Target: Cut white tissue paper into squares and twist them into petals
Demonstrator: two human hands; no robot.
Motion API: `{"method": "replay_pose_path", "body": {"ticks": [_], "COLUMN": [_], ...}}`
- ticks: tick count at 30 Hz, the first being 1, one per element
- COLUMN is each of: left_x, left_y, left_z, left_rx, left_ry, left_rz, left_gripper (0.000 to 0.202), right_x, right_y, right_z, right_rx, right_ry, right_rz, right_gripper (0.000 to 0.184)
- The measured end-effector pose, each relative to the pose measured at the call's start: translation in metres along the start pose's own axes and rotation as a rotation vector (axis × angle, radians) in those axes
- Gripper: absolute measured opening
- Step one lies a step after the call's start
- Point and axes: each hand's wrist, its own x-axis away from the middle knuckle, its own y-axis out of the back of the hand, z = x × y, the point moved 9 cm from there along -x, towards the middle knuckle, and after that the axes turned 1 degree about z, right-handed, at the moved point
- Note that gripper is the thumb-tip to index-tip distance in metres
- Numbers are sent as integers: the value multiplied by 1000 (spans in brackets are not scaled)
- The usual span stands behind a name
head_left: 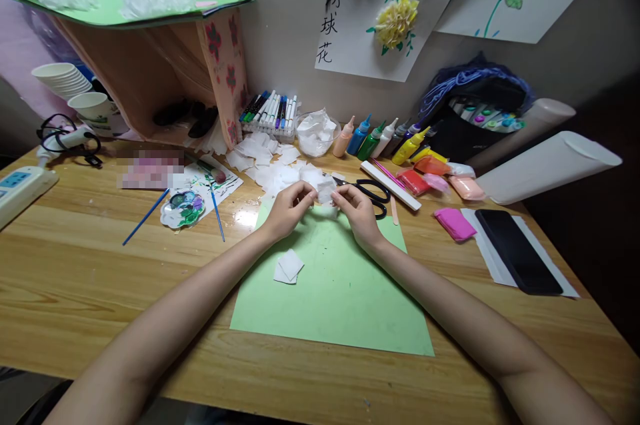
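Note:
Over the far edge of a green paper sheet (335, 298), both hands pinch a small piece of white tissue paper (325, 189) by its two sides. My left hand (290, 209) is closed on its left edge. Thumb and fingers of my right hand (359, 211) grip the opposite edge. Two white tissue squares (289, 267) lie overlapping on the green sheet's left part. Just beyond the hands spreads a pile of white tissue pieces (273, 171). Black-handled scissors (377, 195) rest right behind my right hand, their blades partly hidden.
Paint bottles (370, 143), a bowl of tissue (317, 133) and markers (270, 113) line the wall. A paint palette (183, 209) and brushes lie left. At right are a phone (517, 250), clay packets (415, 183) and a white bottle (555, 168). A box (225, 71) stands back left.

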Motion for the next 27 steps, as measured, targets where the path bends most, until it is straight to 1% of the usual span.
{"method": "replay_pose_path", "body": {"ticks": [5, 15, 18, 20, 21, 23, 24, 25, 27], "left_x": [0, 0, 0, 0, 0, 0, 0, 1, 1], "left_y": [2, 0, -1, 0, 0, -1, -2, -2, -3], "left_z": [-2, -1, -3, -4, -4, -5, -6, -6, -7], "left_rx": [-22, -40, -41, -48, -55, -73, -82, -90, -106], "left_ry": [-27, -14, -24, -30, -31, -36, -39, -44, -55], "left_rz": [-26, -16, -13, -15, -16, -11, -8, -5, 2], "left_gripper": [23, 20, 20, 20, 20, 19, 19, 18, 16], "right_x": [1, 0, 4, 10, 13, 18, 20, 21, 22], "right_y": [-1, -1, 6, 10, 8, -2, -7, -10, -13], "right_z": [0, -1, 9, 21, 27, 35, 37, 38, 37], "right_rx": [-20, 24, 73, 189, 270, 407, 444, 462, 470], "right_ry": [-5, 2, 93, 185, 225, 281, 294, 299, 295], "right_rz": [11, 13, -85, -159, -164, -102, -60, -26, -3], "right_gripper": [16, 18, 22, 23, 19, 10, 9, 9, 9]}}
